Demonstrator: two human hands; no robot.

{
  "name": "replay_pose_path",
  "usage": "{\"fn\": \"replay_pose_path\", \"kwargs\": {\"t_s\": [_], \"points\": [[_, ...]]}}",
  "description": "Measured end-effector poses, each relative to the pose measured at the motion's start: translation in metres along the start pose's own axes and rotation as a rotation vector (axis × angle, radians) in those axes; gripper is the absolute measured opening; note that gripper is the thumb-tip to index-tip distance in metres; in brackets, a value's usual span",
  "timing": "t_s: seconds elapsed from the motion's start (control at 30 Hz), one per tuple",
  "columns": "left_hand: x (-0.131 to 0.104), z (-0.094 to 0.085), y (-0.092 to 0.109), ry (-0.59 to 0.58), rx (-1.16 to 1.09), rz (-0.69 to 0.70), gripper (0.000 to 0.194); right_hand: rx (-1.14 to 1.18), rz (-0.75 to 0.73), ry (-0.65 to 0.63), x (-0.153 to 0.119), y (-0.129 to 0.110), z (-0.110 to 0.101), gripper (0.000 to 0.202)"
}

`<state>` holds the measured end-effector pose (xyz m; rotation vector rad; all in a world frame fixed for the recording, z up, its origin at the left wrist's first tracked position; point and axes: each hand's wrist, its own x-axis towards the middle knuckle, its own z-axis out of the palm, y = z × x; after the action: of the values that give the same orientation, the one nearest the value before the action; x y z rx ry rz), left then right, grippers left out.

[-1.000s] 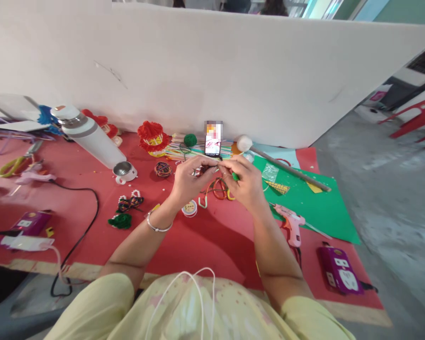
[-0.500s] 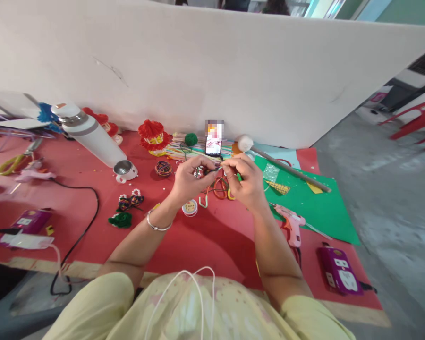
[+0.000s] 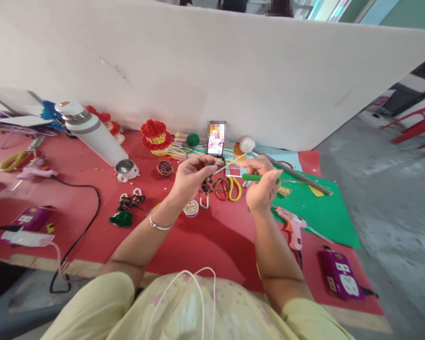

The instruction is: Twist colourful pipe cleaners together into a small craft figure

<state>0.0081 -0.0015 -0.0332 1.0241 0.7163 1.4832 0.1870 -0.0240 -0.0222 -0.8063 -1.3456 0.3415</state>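
Observation:
My left hand (image 3: 193,175) is closed in a pinch on a thin pale stick (image 3: 231,163), which slants up to the right. Multicoloured dark yarn (image 3: 206,184) hangs just below its fingertips; how it joins the stick is hidden. My right hand (image 3: 262,186) is a little apart from the stick, its fingers curled around a tool with a green handle (image 3: 250,177) and a thin shaft pointing right. Beneath the hands lie yellow-handled scissors (image 3: 235,189), a red-orange ring-shaped handle (image 3: 221,189) and a pale U-shaped piece (image 3: 204,203).
A phone (image 3: 216,139) leans at the back among paper sticks. To the left stand a white flask (image 3: 95,137) and a metal cup (image 3: 126,169). A pink glue gun (image 3: 291,225) and purple power box (image 3: 341,274) lie right. A round spool (image 3: 191,208) sits nearer me.
My right hand has drawn away from the left and turned, bringing the green-handled tool into plain view. The pale stick now shows between the hands. My left hand has barely moved.

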Motion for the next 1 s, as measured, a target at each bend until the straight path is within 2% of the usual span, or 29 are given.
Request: {"fn": "replay_pose_path", "kwargs": {"t_s": [0.1,0.23,0.37,0.7,1.0], "points": [[0.0004,0.0015,0.0024,-0.024,-0.047,-0.074,0.027,-0.022,-0.007,0.040,-0.0039,0.0020,-0.0020,0.067],[0.0006,0.0025,0.0025,-0.027,-0.077,-0.101,0.029,0.022,-0.053,-0.119,-0.0036,0.0027,-0.0022,0.049],[0.0006,0.0001,0.0017,-0.031,-0.102,-0.127,0.029,0.024,-0.052,-0.203,-0.0024,0.0043,-0.0013,0.044],[-0.0006,-0.0032,0.0040,-0.081,-0.117,-0.157,0.026,-0.016,-0.052,-0.207,-0.0022,0.0064,-0.0007,0.041],[-0.0010,-0.0025,0.0057,-0.084,-0.103,-0.151,0.027,-0.059,-0.101,-0.235,0.0008,0.0017,-0.0002,0.020]]}}
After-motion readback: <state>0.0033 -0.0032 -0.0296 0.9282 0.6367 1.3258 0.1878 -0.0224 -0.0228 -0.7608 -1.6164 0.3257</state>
